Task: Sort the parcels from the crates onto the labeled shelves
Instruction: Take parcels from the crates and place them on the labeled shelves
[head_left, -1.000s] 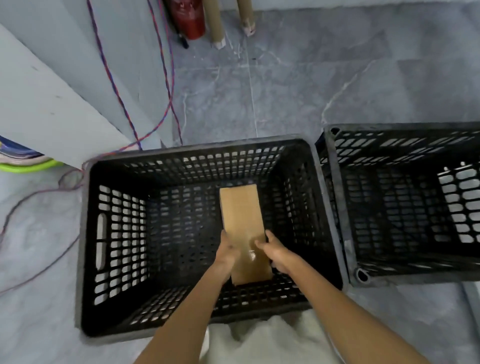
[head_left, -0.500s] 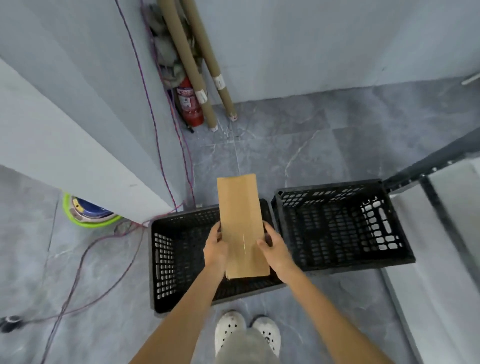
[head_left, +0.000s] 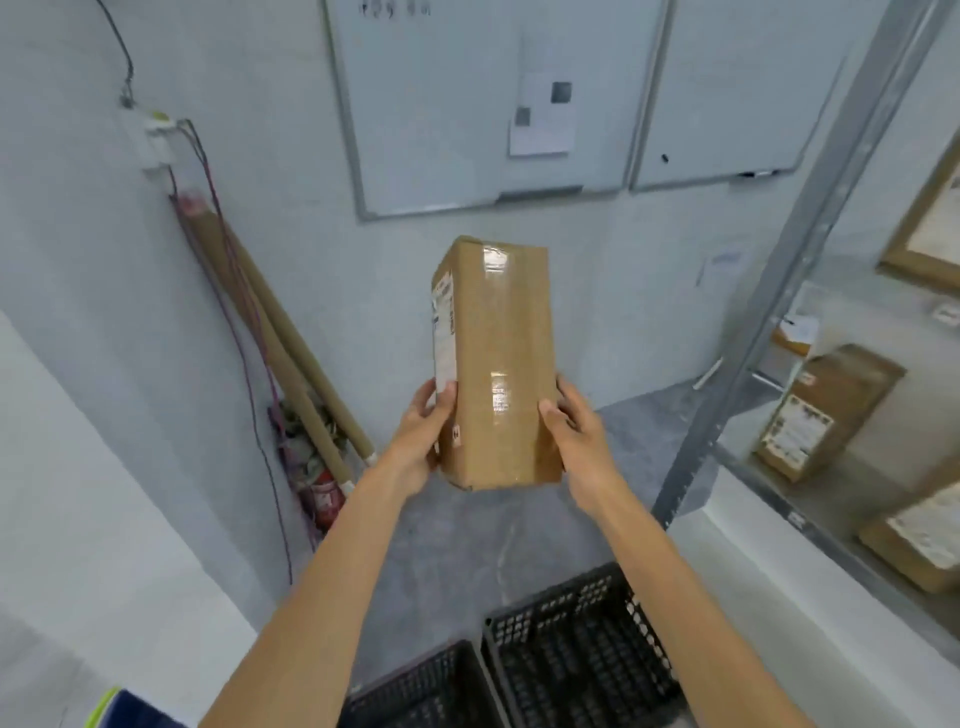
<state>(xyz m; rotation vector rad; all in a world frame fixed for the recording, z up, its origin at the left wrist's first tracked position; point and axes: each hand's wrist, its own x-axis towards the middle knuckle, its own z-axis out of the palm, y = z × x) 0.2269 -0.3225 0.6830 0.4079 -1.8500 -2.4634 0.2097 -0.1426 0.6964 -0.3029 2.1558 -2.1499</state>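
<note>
Parcel (head_left: 498, 364) upright, clasped between left hand (head_left: 423, 441) and right hand (head_left: 574, 441).

The parcel (head_left: 498, 364) is a tall brown cardboard box, sealed with clear glossy tape along its front face, with a white printed label on its left side face. It stands upright in the air, gripped near its lower end between the left hand (head_left: 421, 441) and right hand (head_left: 576, 441). Two black perforated plastic crates (head_left: 582, 644) sit side by side on the floor below. The metal shelves (head_left: 779, 467) at right carry several labeled cardboard parcels (head_left: 826, 410).
</note>
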